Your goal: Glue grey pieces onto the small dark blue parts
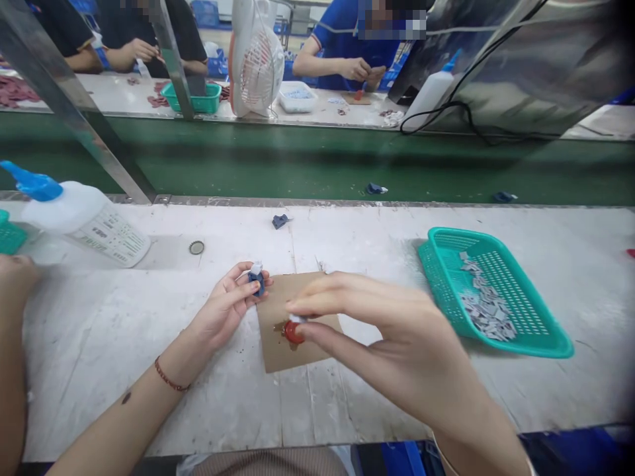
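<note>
My left hand (225, 307) is closed, pinching a small dark blue piece (256, 284) with a pale grey-white tip (256, 268), near the left edge of a brown cardboard sheet (278, 297). Over the sheet my right hand (377, 324) is closed, with thumb and fingers around a small whitish piece (297, 318). Directly below that piece is a small round red thing (294, 332), with wet-looking brown smears (280, 328) beside it on the cardboard. The fingers partly hide the whitish piece, and I cannot tell whether it touches the red thing.
On the right stands a green basket (536, 317) of small grey pieces (489, 307). A white bottle (94, 218) with a blue nozzle and a bottle cap (196, 247) are on the left. Another blue piece (280, 221) lies ahead. A neighbour's arm (12, 330) reaches in; people work across the green strip.
</note>
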`<state>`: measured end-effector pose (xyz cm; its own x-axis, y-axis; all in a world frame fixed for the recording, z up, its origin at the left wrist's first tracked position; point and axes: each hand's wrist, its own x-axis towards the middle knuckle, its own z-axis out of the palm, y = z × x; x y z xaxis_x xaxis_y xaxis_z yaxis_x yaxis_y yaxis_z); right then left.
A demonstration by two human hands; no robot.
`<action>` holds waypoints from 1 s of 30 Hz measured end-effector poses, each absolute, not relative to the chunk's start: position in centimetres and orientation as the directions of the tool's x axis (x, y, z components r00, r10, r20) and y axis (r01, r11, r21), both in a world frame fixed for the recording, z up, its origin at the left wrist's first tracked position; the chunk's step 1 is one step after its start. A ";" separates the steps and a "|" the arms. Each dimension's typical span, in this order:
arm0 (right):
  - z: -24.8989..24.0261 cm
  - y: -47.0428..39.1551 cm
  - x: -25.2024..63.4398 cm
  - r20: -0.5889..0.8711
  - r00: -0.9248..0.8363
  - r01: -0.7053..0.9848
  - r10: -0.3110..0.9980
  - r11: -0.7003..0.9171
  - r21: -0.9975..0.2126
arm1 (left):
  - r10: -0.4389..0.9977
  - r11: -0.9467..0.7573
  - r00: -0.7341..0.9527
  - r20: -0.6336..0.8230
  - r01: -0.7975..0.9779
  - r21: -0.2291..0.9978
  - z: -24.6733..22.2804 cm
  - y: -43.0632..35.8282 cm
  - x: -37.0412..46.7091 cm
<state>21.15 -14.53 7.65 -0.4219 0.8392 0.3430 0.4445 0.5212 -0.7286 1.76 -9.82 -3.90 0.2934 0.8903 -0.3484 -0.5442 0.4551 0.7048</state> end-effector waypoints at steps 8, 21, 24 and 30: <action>-0.8 -17.0 23.5 0.167 -0.111 0.604 0.980 0.200 -0.771 | 0.877 0.480 0.322 -0.357 -0.527 0.702 -4.5 -10.2 2.0; -3.6 -17.9 24.7 0.086 -0.077 0.754 0.993 0.115 -0.646 | 0.877 0.460 0.377 -0.297 -0.485 0.743 -4.5 -10.4 2.0; -3.8 -17.9 24.6 0.112 -0.078 0.767 0.991 0.131 -0.628 | 0.887 0.437 0.367 -0.279 -0.477 0.762 -4.7 -10.5 2.1; -3.2 -17.7 24.1 0.178 -0.133 0.786 0.975 0.213 -0.580 | 0.897 0.416 0.344 -0.276 -0.453 0.789 -4.8 -10.6 2.1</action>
